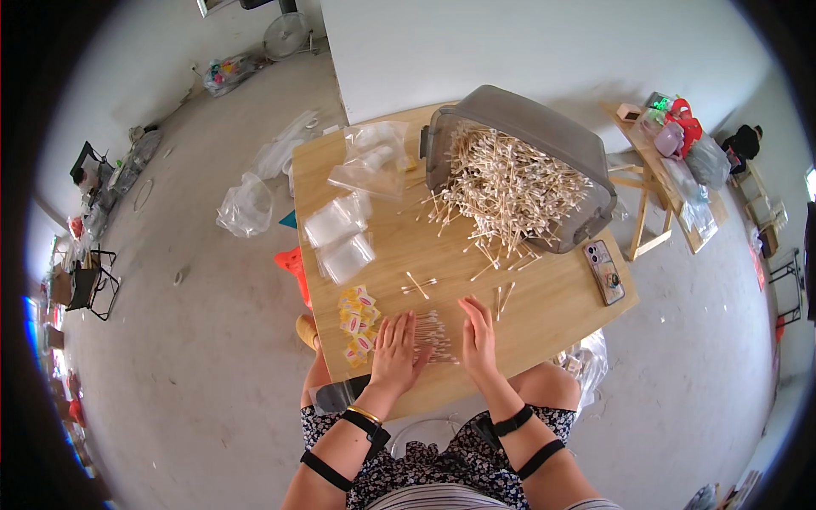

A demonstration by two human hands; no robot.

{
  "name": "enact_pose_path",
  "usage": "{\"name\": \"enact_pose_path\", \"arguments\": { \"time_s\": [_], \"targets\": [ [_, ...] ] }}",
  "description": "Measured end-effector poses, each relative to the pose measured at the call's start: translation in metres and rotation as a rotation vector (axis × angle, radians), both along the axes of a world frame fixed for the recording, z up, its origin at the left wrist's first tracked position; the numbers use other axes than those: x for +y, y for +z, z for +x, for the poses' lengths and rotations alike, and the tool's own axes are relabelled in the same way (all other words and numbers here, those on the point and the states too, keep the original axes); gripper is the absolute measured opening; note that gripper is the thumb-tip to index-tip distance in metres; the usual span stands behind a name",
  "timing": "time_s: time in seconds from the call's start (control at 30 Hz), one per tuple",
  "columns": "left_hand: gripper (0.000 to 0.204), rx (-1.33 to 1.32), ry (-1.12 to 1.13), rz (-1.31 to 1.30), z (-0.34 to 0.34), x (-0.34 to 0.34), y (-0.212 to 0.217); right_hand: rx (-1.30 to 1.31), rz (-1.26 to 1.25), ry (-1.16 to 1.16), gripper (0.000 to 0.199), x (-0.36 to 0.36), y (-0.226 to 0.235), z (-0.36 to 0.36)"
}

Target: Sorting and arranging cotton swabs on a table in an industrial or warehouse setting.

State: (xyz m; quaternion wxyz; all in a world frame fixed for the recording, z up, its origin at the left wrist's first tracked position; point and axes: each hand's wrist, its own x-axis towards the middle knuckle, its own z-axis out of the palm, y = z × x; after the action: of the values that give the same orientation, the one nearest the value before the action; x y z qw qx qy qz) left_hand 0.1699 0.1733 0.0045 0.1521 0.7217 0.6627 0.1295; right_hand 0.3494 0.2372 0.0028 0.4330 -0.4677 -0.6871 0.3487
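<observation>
Wooden table (552,310) with tipped grey bin (544,127), cotton swabs (506,187), clear bags (344,234), yellow packets (357,323), phone (604,271).

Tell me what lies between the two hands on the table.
A bundle of cotton swabs lies between the left hand and right hand, seen in the head view.

left hand (397,350): flat, palm down, fingers spread and pointing away from the body, no grip | right hand (478,334): flat, palm down, fingers together, no grip | hands side by side, near each other | both forearms rise from lower edge, black straps on each
</observation>
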Motion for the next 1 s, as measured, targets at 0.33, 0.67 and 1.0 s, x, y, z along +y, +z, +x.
{"name": "enact_pose_path", "arguments": {
  "time_s": [0.33,0.67,1.0],
  "targets": [
    [0.086,0.154,-0.054,0.036,0.015,0.000,-0.017,-0.048,0.036,0.098,0.047,-0.031,-0.010,-0.048],
    [0.097,0.230,-0.076,0.066,0.013,0.002,-0.010,-0.405,0.114,-0.146,0.050,-0.019,-0.010,0.015],
    [0.101,0.273,-0.071,0.047,0.020,0.020,-0.013,-0.572,0.111,-0.125,0.049,-0.023,-0.014,0.013]
  ]
}}
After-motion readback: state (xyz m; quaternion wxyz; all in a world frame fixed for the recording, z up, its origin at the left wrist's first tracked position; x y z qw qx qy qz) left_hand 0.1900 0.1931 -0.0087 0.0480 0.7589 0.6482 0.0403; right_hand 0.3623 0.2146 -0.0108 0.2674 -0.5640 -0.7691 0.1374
